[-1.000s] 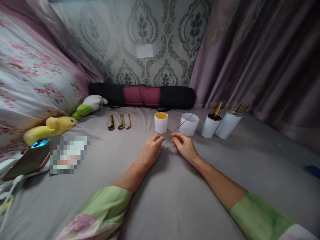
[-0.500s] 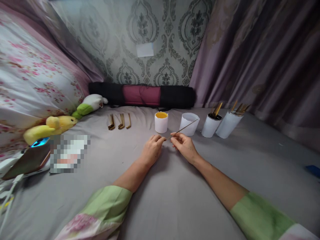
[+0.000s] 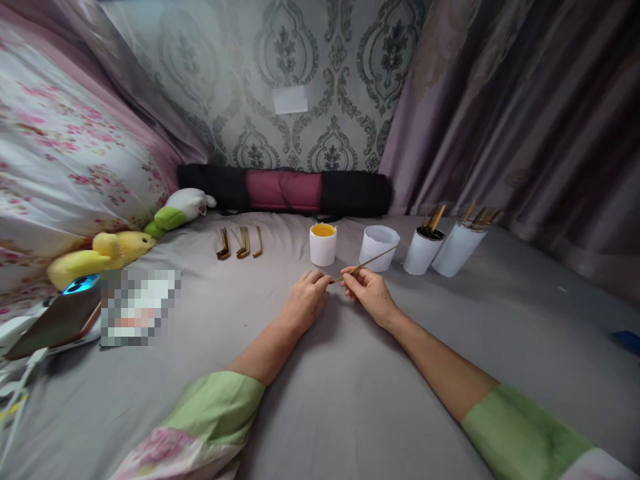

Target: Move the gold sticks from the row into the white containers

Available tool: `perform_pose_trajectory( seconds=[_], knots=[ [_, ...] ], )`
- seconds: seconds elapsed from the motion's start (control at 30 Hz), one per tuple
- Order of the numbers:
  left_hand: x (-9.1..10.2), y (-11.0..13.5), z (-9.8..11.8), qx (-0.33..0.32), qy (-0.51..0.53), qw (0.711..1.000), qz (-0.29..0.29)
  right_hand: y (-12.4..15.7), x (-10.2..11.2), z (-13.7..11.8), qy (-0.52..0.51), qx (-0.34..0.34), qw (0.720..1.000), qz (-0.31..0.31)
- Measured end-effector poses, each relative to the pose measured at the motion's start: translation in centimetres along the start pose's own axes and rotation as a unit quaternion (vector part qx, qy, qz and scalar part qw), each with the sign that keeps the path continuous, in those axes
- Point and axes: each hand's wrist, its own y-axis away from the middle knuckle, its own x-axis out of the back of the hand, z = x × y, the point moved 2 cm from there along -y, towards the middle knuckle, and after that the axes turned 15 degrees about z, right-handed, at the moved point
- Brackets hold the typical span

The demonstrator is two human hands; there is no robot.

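Observation:
A thin brown stick point(image 3: 376, 257) spans the gap between my hands, its free end slanting up to the right in front of a white cup point(image 3: 371, 245). My left hand point(image 3: 304, 299) pinches its left end, which the fingers partly hide. The closed fingertips of my right hand point(image 3: 371, 293) grip it farther along. Just beyond my hands stands a white container point(image 3: 323, 252) with orange-yellow contents. Farther right, a white container with a dark rim point(image 3: 419, 257) and a taller white container point(image 3: 456, 253) hold several thin brown and golden pieces.
Several bent, golden-brown strips point(image 3: 243, 243) lie in small groups at the back left. Plush toys point(image 3: 117, 248), a phone point(image 3: 55, 317) and a white cable point(image 3: 23, 387) are on the left. A black and maroon roll point(image 3: 283, 189) lies against the wall on the grey sheet point(image 3: 200, 320).
The stick's free right end has dipped slightly and the stick lies a little flatter. Both hands stay in nearly the same place, still holding it.

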Motion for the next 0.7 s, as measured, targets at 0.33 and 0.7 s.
perform_pose_trajectory(
  seconds=[0.33,0.7],
  knots=[
    [-0.7,0.1,-0.5,0.036,0.079,0.996,0.033,0.0,0.1,0.3,-0.001,-0.001,1.0,-0.003],
    [-1.3,0.0,-0.6,0.159,0.187,0.969,0.035,-0.2,0.2,0.2,0.006,-0.004,1.0,0.013]
  ],
)
